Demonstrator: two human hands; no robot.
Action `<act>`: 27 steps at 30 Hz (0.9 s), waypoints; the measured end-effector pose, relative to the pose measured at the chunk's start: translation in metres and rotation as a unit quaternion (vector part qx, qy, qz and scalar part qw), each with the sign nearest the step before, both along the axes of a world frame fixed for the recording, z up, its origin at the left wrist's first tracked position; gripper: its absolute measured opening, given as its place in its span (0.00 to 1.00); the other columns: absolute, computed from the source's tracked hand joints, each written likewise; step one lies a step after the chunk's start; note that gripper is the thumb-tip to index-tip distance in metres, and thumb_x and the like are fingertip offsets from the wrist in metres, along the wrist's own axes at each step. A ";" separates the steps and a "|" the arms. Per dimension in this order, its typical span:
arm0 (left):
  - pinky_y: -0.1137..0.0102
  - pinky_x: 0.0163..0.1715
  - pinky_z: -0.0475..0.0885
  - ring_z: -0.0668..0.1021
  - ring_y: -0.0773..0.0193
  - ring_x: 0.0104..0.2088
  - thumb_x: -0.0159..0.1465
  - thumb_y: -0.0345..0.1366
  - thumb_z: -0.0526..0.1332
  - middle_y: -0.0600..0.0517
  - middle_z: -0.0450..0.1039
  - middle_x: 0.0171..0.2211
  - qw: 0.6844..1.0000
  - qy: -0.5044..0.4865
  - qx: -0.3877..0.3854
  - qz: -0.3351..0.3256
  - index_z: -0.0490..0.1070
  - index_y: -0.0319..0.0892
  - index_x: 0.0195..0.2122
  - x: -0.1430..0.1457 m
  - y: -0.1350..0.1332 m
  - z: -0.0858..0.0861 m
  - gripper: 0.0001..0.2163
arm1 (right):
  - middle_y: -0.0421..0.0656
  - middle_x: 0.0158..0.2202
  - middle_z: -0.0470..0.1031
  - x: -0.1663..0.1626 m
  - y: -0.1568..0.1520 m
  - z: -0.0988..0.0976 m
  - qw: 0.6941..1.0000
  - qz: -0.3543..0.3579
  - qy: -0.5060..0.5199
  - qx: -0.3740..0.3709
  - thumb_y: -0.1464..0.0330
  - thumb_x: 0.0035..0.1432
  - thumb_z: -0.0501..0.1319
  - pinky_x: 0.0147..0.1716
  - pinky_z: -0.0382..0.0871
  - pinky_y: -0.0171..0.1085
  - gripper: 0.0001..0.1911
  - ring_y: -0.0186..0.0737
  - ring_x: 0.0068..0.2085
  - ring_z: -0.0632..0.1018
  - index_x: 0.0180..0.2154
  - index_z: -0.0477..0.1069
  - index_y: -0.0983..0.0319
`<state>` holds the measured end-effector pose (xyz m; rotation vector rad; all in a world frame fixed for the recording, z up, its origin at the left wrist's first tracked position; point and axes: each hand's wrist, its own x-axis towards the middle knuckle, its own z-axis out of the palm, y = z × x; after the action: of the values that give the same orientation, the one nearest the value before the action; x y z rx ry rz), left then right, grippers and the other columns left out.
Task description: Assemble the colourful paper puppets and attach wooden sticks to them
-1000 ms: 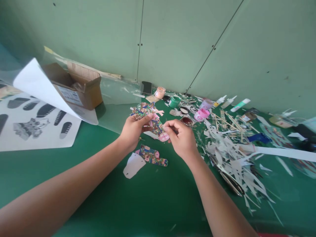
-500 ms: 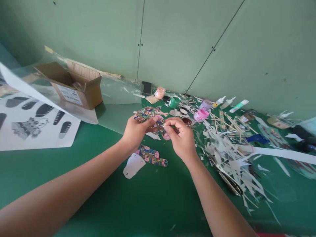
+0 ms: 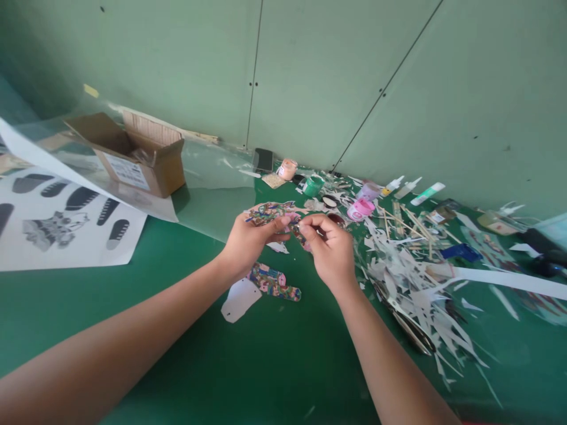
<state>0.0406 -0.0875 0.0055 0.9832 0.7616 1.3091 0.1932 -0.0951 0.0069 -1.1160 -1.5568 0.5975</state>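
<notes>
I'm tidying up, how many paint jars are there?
5: peach jar, back; green jar right of it; purple jar farther right; pink jar in front; maroon jar partly behind right hand. Clutter may hide others.

Diffuse, moderate light, source out of frame. Wall (image 3: 319, 71) dims at upper left; table (image 3: 212, 366) darkens toward bottom. Soft shadow right of cardboard box (image 3: 169, 174). Wide-angle stretch at edges. Patterned cutout (image 3: 271, 211) soft, paper scraps (image 3: 419, 286) smeary.
</notes>
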 end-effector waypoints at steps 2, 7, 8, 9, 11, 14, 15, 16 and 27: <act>0.66 0.38 0.78 0.80 0.61 0.36 0.52 0.41 0.71 0.47 0.80 0.37 1.000 -0.001 0.002 -0.006 0.79 0.38 0.35 0.000 0.000 0.001 0.13 | 0.41 0.32 0.74 0.001 0.000 0.000 1.000 0.001 -0.009 0.024 0.64 0.57 0.60 0.27 0.68 0.35 0.07 0.35 0.28 0.72 0.30 0.71 0.59; 0.66 0.38 0.78 0.79 0.62 0.37 0.53 0.40 0.71 0.48 0.79 0.37 1.000 -0.010 0.008 -0.016 0.78 0.37 0.34 0.001 -0.002 0.002 0.12 | 0.42 0.34 0.74 0.001 -0.001 0.001 0.996 -0.007 -0.029 0.082 0.66 0.58 0.61 0.33 0.70 0.36 0.06 0.39 0.36 0.75 0.30 0.72 0.59; 0.66 0.38 0.78 0.79 0.62 0.37 0.53 0.40 0.71 0.48 0.79 0.37 1.000 -0.013 0.008 -0.015 0.78 0.37 0.34 0.001 -0.002 0.002 0.12 | 0.42 0.33 0.74 0.001 -0.001 0.001 0.997 -0.006 -0.026 0.078 0.66 0.58 0.60 0.32 0.70 0.36 0.06 0.39 0.35 0.75 0.30 0.72 0.59; 0.67 0.38 0.78 0.79 0.63 0.37 0.53 0.40 0.71 0.48 0.79 0.37 1.000 -0.017 0.009 -0.015 0.77 0.37 0.34 0.002 -0.002 0.002 0.12 | 0.42 0.33 0.74 0.001 -0.002 0.001 0.997 -0.005 -0.022 0.071 0.66 0.58 0.60 0.32 0.69 0.36 0.06 0.38 0.33 0.75 0.30 0.71 0.59; 0.66 0.38 0.78 0.79 0.63 0.37 0.53 0.39 0.71 0.49 0.79 0.36 1.000 -0.025 0.010 -0.015 0.75 0.37 0.34 0.002 -0.001 0.001 0.12 | 0.41 0.32 0.74 0.000 -0.002 0.001 0.999 -0.005 -0.015 0.046 0.65 0.58 0.60 0.30 0.69 0.36 0.06 0.37 0.31 0.74 0.30 0.71 0.59; 0.66 0.38 0.78 0.79 0.64 0.35 0.52 0.38 0.72 0.50 0.78 0.35 0.999 -0.037 0.008 -0.011 0.72 0.38 0.31 0.002 -0.001 0.000 0.12 | 0.41 0.31 0.75 -0.001 -0.003 0.002 0.999 -0.010 -0.011 0.029 0.64 0.58 0.59 0.29 0.69 0.37 0.07 0.37 0.29 0.74 0.31 0.70 0.59; 0.67 0.38 0.78 0.79 0.65 0.35 0.52 0.38 0.72 0.51 0.78 0.33 0.999 -0.040 0.008 -0.008 0.71 0.38 0.29 0.002 -0.002 0.000 0.12 | 0.41 0.31 0.75 -0.001 -0.003 0.002 0.999 -0.012 -0.011 0.031 0.64 0.58 0.59 0.29 0.69 0.37 0.07 0.37 0.30 0.74 0.31 0.70 0.59; 0.67 0.38 0.78 0.79 0.65 0.34 0.52 0.38 0.72 0.52 0.78 0.32 0.999 -0.040 0.010 -0.008 0.70 0.39 0.28 0.002 -0.002 0.000 0.12 | 0.41 0.31 0.75 0.000 -0.003 0.002 0.999 -0.013 -0.011 0.033 0.63 0.58 0.59 0.29 0.69 0.37 0.07 0.38 0.30 0.75 0.30 0.70 0.59; 0.68 0.34 0.76 0.78 0.65 0.28 0.48 0.37 0.73 0.53 0.76 0.24 0.998 0.035 0.040 0.022 0.72 0.40 0.25 0.003 -0.006 0.002 0.12 | 0.38 0.27 0.73 -0.003 -0.004 -0.005 0.997 -0.051 0.035 0.048 0.64 0.57 0.61 0.24 0.68 0.35 0.08 0.35 0.24 0.72 0.39 0.70 0.58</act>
<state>0.0438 -0.0936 0.0077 1.0864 0.7941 1.3568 0.1900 -0.0990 0.0022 -1.0838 -1.4455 0.4832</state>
